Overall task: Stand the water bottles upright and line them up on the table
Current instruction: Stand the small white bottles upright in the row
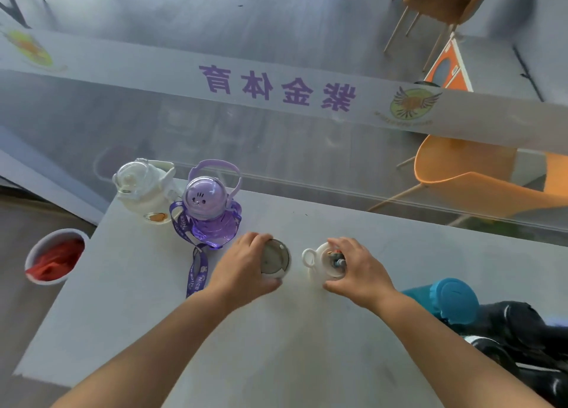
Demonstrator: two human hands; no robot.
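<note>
Two bottles stand upright at the far left of the grey table [138,309]: a cream bottle [147,192] with a clear domed lid, and beside it a purple bottle [212,211] with a bunny face, a loop handle and a purple strap trailing toward me. My left hand [242,266] grips a grey-lidded bottle [276,258], seen from above and upright. My right hand [356,269] grips a white bottle [319,260] with a ring loop on its lid, also upright. These two stand side by side, a small gap between them.
A teal bottle [451,300] and a black bottle [522,340] lie at the table's right edge. A round bin [55,257] with red cloth stands on the floor at left. Orange chairs [479,180] sit beyond a glass partition behind the table.
</note>
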